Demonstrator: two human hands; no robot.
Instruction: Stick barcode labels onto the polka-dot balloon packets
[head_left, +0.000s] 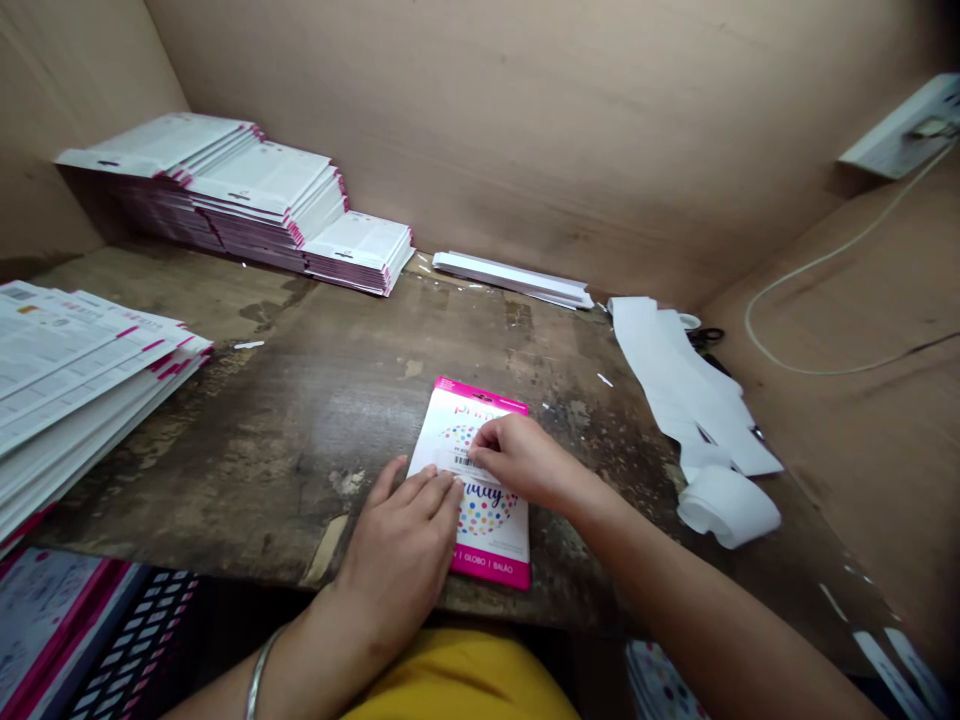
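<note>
A white and pink balloon package [489, 540], printed with coloured dots, lies flat on the table near its front edge. Across its middle is a clear or pale strip with a barcode label [460, 461]. My right hand [517, 458] is closed in a pinch at the right end of that label, over the package. Resting on the package's left side, my left hand [409, 530] lies flat with its fingers stretched out, fingertips by the label's lower edge. The label's right end is hidden under my right fingers.
Stacks of packages [259, 180] stand along the back wall, and another pile [82, 370] lies at left. White strips [514, 280] lie at the back. A label roll [727, 505] sits at right, near a cable [817, 262]. Below left is a basket [135, 640].
</note>
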